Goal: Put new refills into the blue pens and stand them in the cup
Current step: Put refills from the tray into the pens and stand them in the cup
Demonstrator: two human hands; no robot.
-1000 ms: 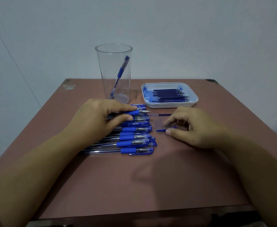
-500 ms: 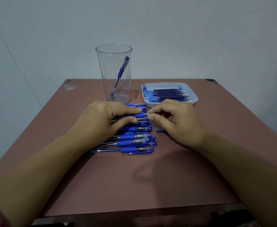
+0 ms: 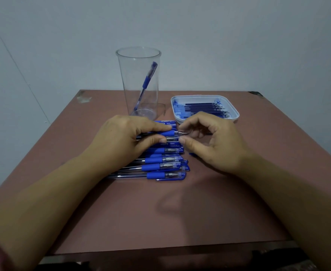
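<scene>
Far left, a forearm comes in, cut off by the frame edge, and the left hand lies over the row of blue pens on the reddish worktop. It hides most of the barrels. Only the grips and capped ends poke out to the right, so a count is not possible. Its forefinger and thumb are clamped on one uncapped pen near the far end of the row, bare tip pointing right.

Behind that hand stands the clear cup, upright, with a single pen leaning inside it, cap end up.

Now the right hand. The fingers are curled, with forefinger and thumb held apart on either side of that bare tip. Whether they touch it, I cannot tell, as the tip is thin and blurred. A small blue scrap peeks out from under the thumb, mostly covered and too small to identify.

Far right at the back sits the white tray, with dark refills lying side by side in it. Its near edge is hidden behind the right knuckles.
</scene>
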